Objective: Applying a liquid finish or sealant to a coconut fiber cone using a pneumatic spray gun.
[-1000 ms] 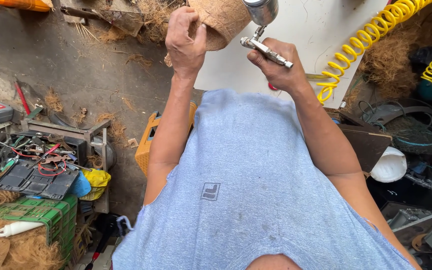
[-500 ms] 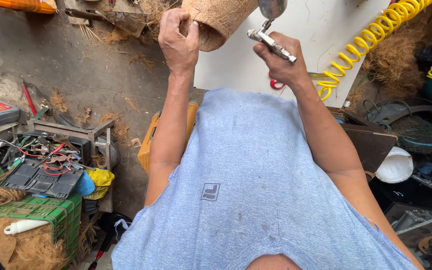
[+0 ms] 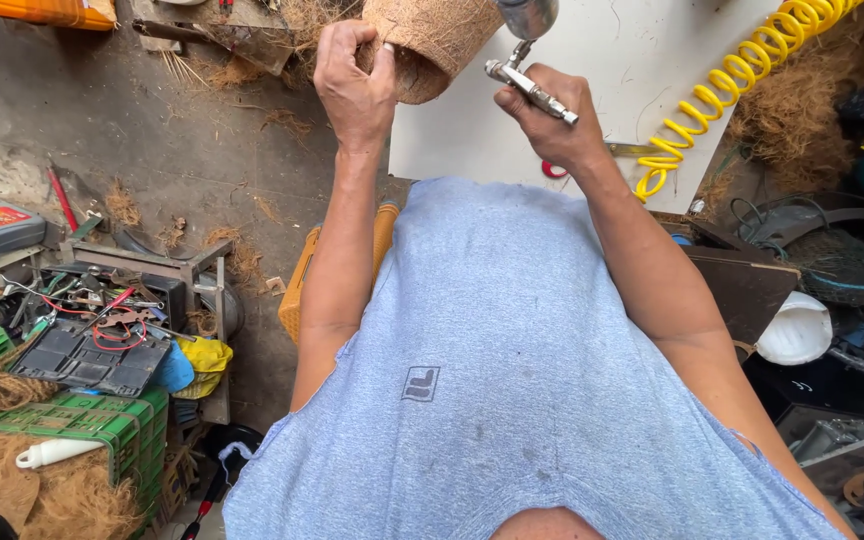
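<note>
left hand (image 3: 355,85): fingers clenched on the rim of the coir pot (image 3: 439,38), thumb side toward the pot's open mouth, holding it up at the top of the view.
right hand (image 3: 550,118): fingers wrapped tight around the airbrush (image 3: 530,88), metal body sticking out on both sides of the fist.
coir pot: brown fibre shell, tilted, mouth facing down toward the person; partly cut off by the top edge, over the white board (image 3: 592,80).
airbrush: silver, nozzle end pointing up-left at the pot, just beside its rim; can't tell if it touches. Metal cup (image 3: 527,15) sits on top, partly out of frame.
yellow coiled hose (image 3: 742,95): runs diagonally across the white board, right of the right hand.
left of the person: green crate (image 3: 62,425) with coir fibre and a white handle on it, black tray with red wires above it, yellow rag beside.
right of the person: white cup-shaped piece (image 3: 795,330) near the right elbow, dark clutter around it.
floor (image 3: 102,130): bare concrete, loose coir scraps scattered.
</note>
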